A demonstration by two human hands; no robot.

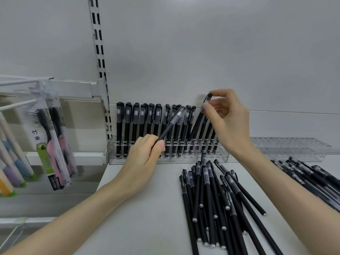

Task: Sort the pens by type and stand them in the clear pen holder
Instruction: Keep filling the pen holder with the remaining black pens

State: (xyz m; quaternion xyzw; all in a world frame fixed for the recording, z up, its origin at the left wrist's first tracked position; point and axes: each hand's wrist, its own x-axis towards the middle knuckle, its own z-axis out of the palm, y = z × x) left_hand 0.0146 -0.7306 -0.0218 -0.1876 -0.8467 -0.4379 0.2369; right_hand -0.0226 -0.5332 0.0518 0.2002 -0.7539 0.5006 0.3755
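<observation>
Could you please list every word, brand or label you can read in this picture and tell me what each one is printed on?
"BQB": green card label of the hanging brush pack.
"竹炭": two characters on the same pack's upper card.
"TEST": white print on a loose pen's cap in the shelf pile; the mark after it is unclear.
Black tag at the pack's bottom: too small to read.
Print on the caps of the pens standing in the clear pen holder: too blurred to read.

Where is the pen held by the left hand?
Centre of the head view: the left hand holds the pen slanted across the standing pens in the clear pen holder.
</observation>
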